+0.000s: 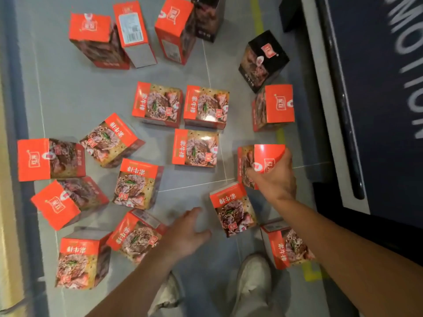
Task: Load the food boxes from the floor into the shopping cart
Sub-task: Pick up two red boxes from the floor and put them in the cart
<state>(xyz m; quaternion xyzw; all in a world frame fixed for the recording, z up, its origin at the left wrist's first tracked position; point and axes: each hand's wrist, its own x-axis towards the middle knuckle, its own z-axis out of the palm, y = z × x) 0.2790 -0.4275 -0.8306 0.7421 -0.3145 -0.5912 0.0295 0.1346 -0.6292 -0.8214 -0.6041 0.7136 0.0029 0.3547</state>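
Several red-and-orange food boxes with a meat picture lie scattered on the grey tiled floor. My right hand (273, 178) grips the top of one upright box (258, 157) at the right. My left hand (186, 233) hovers open above the floor, between a tilted box (135, 234) on its left and another box (233, 208) on its right. It touches neither. A black-topped box (263, 59) stands at the upper right. No shopping cart is in view.
A dark display base with white lettering (389, 88) runs along the right side. A yellow floor line (257, 17) passes beside it. My white shoe (254, 273) stands on the floor at the bottom. A dark strip borders the left edge.
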